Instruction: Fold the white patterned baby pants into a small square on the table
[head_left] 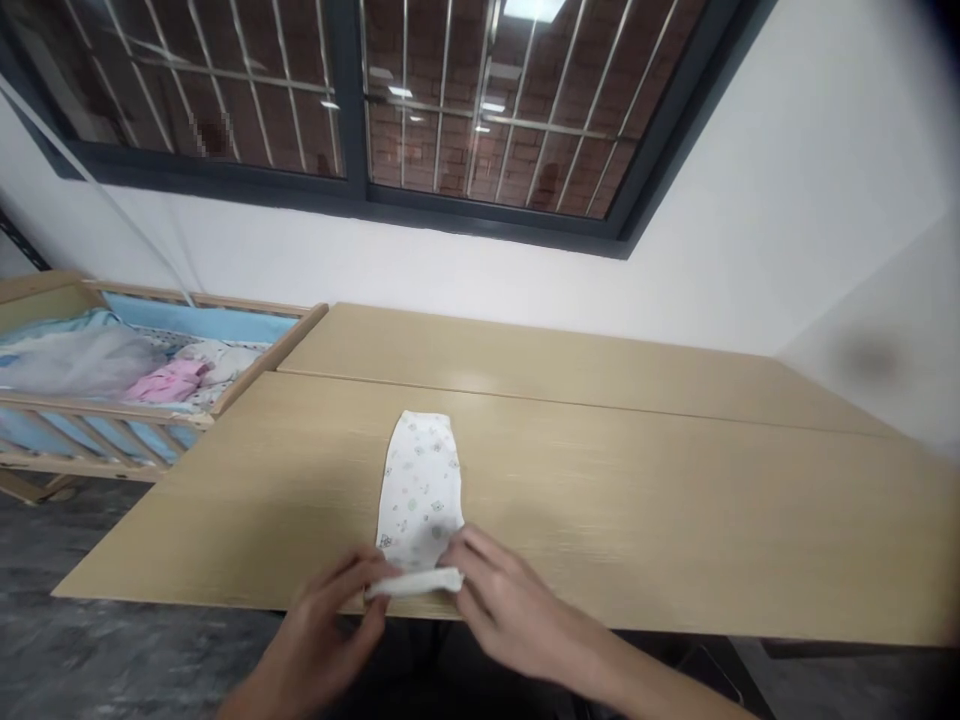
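A white cloth point(421, 480) with small grey-green printed figures lies flat and lengthwise on the table, narrower at its far end. It looks like a folded piece of baby clothing, but its exact kind is unclear. Its near end is turned up into a thick fold close to the table's front edge. My left hand point(330, 610) pinches the left end of this fold between thumb and fingers. On the opposite side, my right hand point(506, 605) is closed on the right end, its fingertips partly hidden by the cloth and the hand itself.
The wooden table point(637, 510) has a seam running across it towards the back. To the left stands a wooden crib point(247, 370) with blue lining, holding a pink cloth point(169, 380) and white netting point(82, 355). Behind are a white wall and a barred window point(487, 110).
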